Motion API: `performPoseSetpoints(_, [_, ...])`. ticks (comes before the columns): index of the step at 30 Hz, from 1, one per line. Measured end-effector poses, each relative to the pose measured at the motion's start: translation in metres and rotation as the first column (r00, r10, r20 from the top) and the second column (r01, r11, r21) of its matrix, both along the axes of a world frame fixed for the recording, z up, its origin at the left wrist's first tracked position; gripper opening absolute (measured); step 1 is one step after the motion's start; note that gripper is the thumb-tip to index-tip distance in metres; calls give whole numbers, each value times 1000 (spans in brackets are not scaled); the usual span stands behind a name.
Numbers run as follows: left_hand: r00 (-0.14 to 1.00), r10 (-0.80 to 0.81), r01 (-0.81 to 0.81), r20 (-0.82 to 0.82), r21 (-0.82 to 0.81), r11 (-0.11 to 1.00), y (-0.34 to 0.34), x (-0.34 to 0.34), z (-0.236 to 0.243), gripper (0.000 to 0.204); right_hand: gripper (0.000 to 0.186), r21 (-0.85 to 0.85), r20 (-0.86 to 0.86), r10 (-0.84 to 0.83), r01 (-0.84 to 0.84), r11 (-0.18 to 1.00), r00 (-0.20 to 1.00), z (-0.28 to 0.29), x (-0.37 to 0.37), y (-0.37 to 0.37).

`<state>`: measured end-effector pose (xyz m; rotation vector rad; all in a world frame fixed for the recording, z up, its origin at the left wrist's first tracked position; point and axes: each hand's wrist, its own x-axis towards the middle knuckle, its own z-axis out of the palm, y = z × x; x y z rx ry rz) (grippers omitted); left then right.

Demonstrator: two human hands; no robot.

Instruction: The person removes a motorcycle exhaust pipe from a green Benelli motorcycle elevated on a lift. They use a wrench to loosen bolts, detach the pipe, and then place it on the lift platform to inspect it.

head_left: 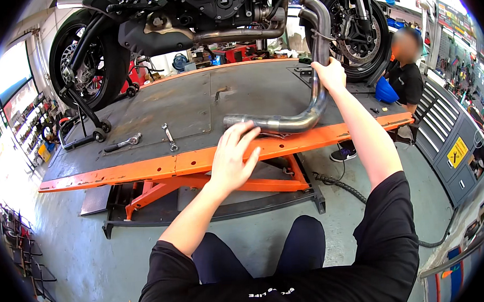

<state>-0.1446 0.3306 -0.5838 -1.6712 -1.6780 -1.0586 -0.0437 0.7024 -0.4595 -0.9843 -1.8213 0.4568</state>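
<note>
A bent metal exhaust header pipe (316, 92) with a forked upper end stands near the front edge of the lift table, below the motorcycle (213, 21). My right hand (332, 75) is wrapped round its upright part, about halfway up. Along the table edge its lower section runs to the left. At that left end my left hand (234, 156) lies with fingers spread, its fingertips at or touching the pipe. Whether the pipe rests fully on the table, I cannot tell.
On the table left of my hands lie a combination wrench (169, 138) and a ratchet (123, 142). A black paddock stand (84, 123) holds the rear wheel. At the right a person (407, 71) sits by a blue funnel-like object (385, 91). A grey tool cabinet (455, 140) stands beyond.
</note>
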Motion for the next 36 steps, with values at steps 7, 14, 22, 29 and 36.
performPoseSetpoints(7, [957,257,-276,-134,-154,949,33,-8,-13,61,59,5,27,-2,2,1000,1000,1,-4,-6])
performPoseSetpoints(14, [946,285,-310,-153,-173,935,31,-4,-12,64,59,27,30,-13,13,1000,999,-2,-8,-9])
performPoseSetpoints(22, [953,271,-290,-133,-158,944,33,-5,-12,67,72,377,-191,-204,264,888,960,-16,-16,-28])
performPoseSetpoints(29, [956,273,-288,-108,-169,943,33,-9,-14,68,70,504,193,231,-298,811,954,5,-66,-98])
performPoseSetpoints(36, [961,248,-263,-123,-119,957,33,-9,-12,60,73,119,454,200,-282,952,868,62,-174,-109])
